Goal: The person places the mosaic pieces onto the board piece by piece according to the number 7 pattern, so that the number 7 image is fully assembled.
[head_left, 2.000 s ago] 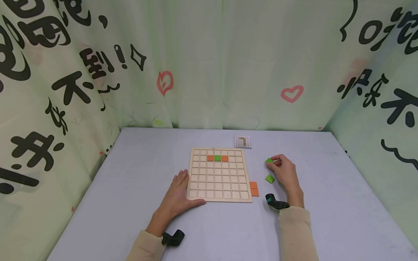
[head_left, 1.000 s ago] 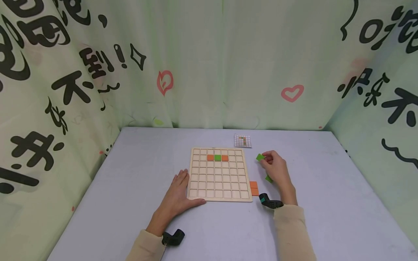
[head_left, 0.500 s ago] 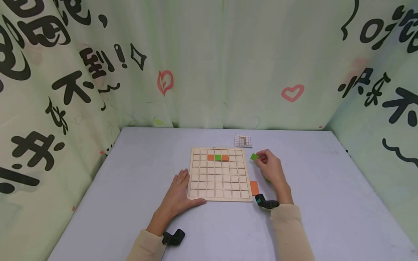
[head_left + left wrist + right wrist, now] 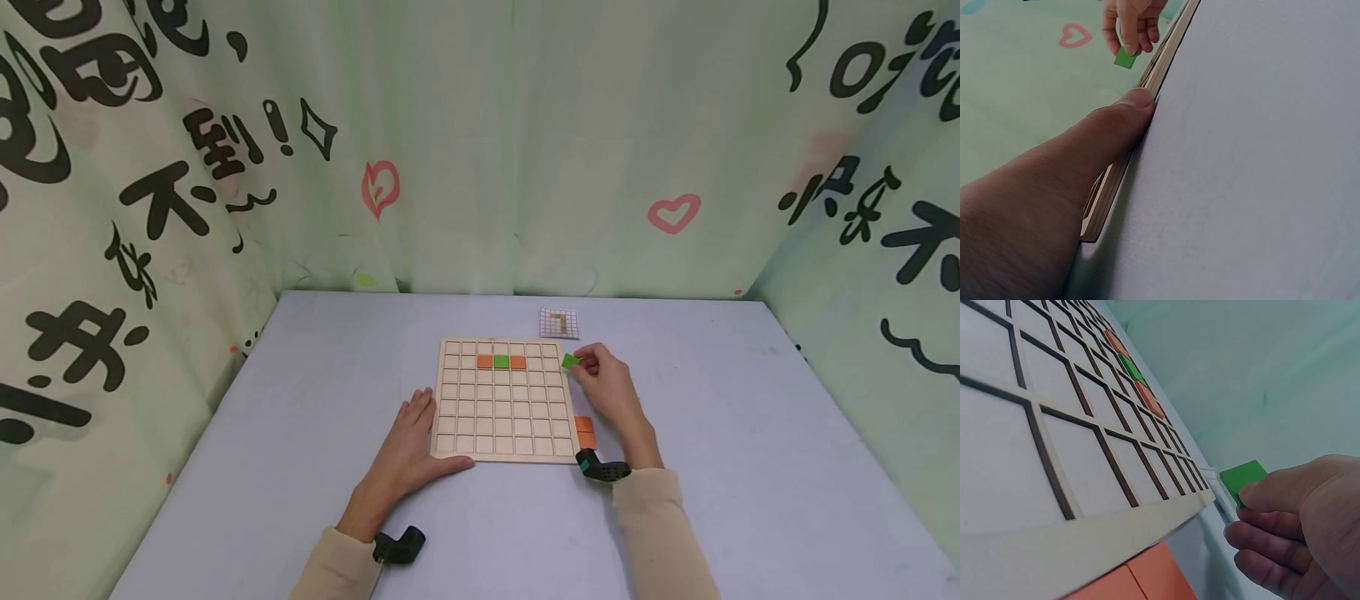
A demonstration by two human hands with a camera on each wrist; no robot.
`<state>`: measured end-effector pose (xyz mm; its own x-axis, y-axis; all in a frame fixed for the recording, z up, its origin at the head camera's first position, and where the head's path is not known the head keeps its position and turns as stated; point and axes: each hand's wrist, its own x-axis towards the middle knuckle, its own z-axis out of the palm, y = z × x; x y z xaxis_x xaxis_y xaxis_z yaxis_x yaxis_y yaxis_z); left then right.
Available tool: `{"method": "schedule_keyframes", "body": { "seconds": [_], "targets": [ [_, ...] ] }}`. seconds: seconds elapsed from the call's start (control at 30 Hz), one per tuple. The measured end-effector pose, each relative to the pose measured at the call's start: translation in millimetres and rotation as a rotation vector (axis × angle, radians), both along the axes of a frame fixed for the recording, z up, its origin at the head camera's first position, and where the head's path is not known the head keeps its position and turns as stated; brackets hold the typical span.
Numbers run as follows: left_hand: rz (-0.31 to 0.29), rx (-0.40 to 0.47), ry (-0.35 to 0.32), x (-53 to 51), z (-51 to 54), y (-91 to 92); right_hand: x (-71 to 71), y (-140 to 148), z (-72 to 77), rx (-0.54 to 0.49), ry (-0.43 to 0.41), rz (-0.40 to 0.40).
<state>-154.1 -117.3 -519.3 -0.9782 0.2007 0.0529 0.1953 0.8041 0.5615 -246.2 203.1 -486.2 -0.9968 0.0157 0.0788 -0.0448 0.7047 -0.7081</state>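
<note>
A wooden grid board (image 4: 502, 408) lies on the table, with an orange, a green and an orange tile (image 4: 517, 362) side by side in its second row. My left hand (image 4: 405, 446) rests along the board's left edge and lower left corner, fingers extended; its thumb (image 4: 1110, 128) lies against the frame's edge in the left wrist view. My right hand (image 4: 611, 387) pinches a green square tile (image 4: 1244, 478) between thumb and fingers, held just above the board's right edge near the second row.
Orange tiles (image 4: 585, 432) lie against the board's right side, below my right hand. A small printed pattern card (image 4: 558, 323) sits behind the board's upper right corner. Curtains (image 4: 465, 150) with writing surround the white table (image 4: 300, 375).
My right hand has carried the green tile leftward from the table to the board's right edge. The other loose green tile is now hidden behind that hand. My left hand stays put.
</note>
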Motion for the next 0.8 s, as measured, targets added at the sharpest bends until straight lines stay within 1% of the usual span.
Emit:
{"method": "schedule_keyframes", "body": {
  "seconds": [0.33,0.6,0.8],
  "targets": [
    [0.002,-0.007,-0.003,-0.2,0.4,0.2,1.0,-8,2.6,-0.005,0.008,0.028],
    [0.003,0.001,0.000,-0.2,0.1,0.4,-0.5,-18,1.0,0.008,0.050,0.082],
    [0.001,0.008,0.004,0.1,0.5,0.5,1.6,-29,0.5,-0.002,0.029,0.114]
  ]
}}
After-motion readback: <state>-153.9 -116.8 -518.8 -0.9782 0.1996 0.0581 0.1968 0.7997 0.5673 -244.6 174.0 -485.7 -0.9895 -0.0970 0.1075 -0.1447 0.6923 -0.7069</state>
